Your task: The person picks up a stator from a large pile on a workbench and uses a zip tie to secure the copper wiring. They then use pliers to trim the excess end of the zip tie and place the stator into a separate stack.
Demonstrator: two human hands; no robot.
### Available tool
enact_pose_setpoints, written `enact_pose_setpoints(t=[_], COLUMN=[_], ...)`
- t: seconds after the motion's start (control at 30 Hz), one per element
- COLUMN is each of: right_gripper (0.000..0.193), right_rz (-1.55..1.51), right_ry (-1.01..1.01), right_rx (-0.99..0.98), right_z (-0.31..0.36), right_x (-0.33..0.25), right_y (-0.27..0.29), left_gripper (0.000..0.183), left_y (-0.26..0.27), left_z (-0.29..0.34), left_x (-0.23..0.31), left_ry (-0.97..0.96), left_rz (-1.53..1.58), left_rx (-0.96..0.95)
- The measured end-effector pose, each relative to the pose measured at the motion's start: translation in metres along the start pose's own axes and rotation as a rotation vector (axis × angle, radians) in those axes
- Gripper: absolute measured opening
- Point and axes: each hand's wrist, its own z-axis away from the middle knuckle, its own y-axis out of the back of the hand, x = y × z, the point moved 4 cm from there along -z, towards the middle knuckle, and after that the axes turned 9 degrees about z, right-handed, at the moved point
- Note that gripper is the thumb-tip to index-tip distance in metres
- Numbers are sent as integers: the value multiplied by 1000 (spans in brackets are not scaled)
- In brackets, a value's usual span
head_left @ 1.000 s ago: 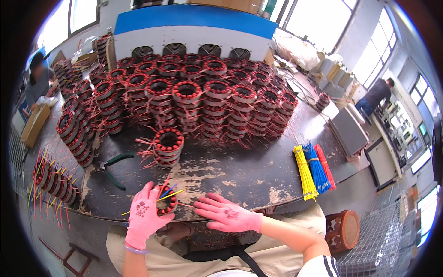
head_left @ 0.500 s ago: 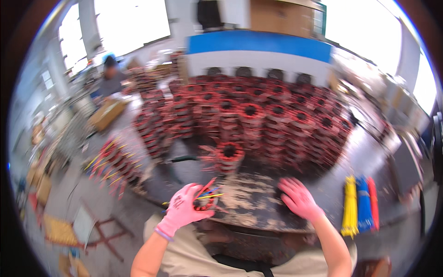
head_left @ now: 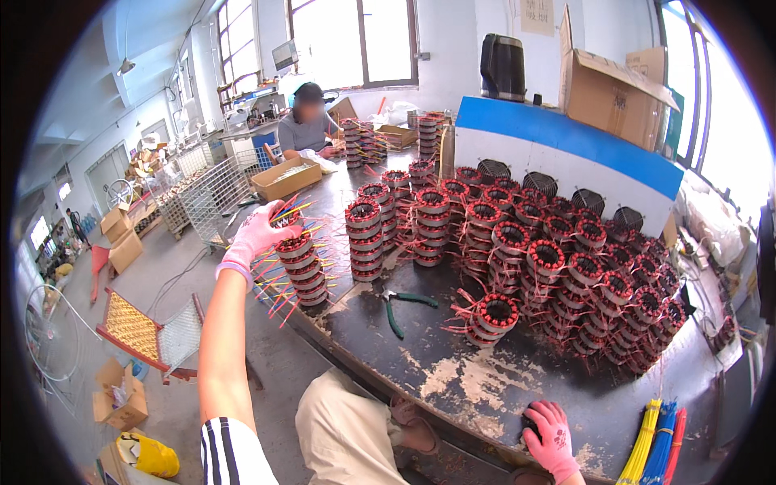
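Observation:
My left hand [head_left: 257, 236], in a pink glove, stretches out to the table's left edge and grips a wound motor stator [head_left: 291, 220] with red windings. That stator is at the top of a stack of stators [head_left: 305, 273], from which yellow, blue and red wires stick out. Part of the gripped stator is hidden by the glove. My right hand [head_left: 551, 436], also gloved in pink, rests palm down at the table's near edge, fingers stretched and holding nothing. A short pile of stators [head_left: 491, 317] stands beyond it.
Green-handled pliers [head_left: 404, 301] lie on the worn dark table [head_left: 368, 335]. Many stator stacks [head_left: 550, 267] crowd the right and back. Yellow [head_left: 643, 444], blue [head_left: 661, 440] and red wire bundles [head_left: 676, 444] lie at the right. A person [head_left: 309, 121] sits across, near an open carton [head_left: 284, 179].
The view has swung left. My left hand has carried the stator from the near table edge out to the wired stack on the left. My right hand stays on the table.

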Motion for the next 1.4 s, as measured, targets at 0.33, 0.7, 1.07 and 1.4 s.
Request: enact_pose_setpoints(t=[0.33, 0.7, 1.07, 1.4], right_gripper=[43, 42, 41, 41], right_rz=[3, 14, 7, 4], right_ry=[-46, -49, -46, -46], right_rx=[-38, -29, -16, -10], right_z=[0, 0, 0, 1], right_x=[1, -2, -1, 0], right_y=[1, 0, 4, 2], left_gripper=[89, 79, 89, 88], left_y=[-32, -25, -20, -22], left_z=[-8, -13, 2, 5], left_x=[-20, -33, -8, -14], left_ry=[71, 49, 104, 134], left_rz=[-73, 1, 121, 93], left_rx=[-73, -60, -91, -64])
